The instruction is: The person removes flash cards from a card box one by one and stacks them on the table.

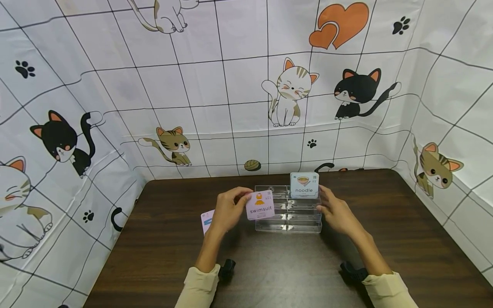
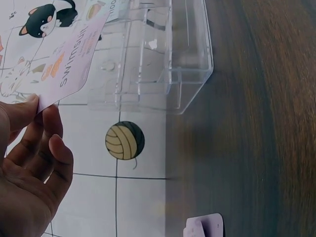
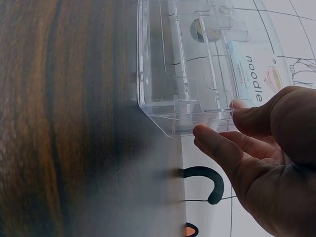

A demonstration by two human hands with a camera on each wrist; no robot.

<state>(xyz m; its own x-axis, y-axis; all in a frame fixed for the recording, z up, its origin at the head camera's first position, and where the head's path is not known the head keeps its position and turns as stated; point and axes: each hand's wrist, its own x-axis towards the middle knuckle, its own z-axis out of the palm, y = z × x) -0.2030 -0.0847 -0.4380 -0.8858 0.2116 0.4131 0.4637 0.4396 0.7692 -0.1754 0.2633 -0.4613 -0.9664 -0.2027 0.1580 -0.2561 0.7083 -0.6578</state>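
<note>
Centre frame, my left hand point(image 1: 228, 210) pinches a square, pale-purple "swimsuit" card point(image 1: 260, 205) by one corner, overlapping a clear plastic tiered rack point(image 1: 269, 226); my right hand point(image 1: 340, 212) grips the rack's right end. A loose pinch could let the card twist and drop.

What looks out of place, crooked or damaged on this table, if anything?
Nothing spilled or damaged stands out. The swimsuit card tilts, but the left hand is pinching it. The purple cards left of the clear rack look unevenly stacked.
</note>
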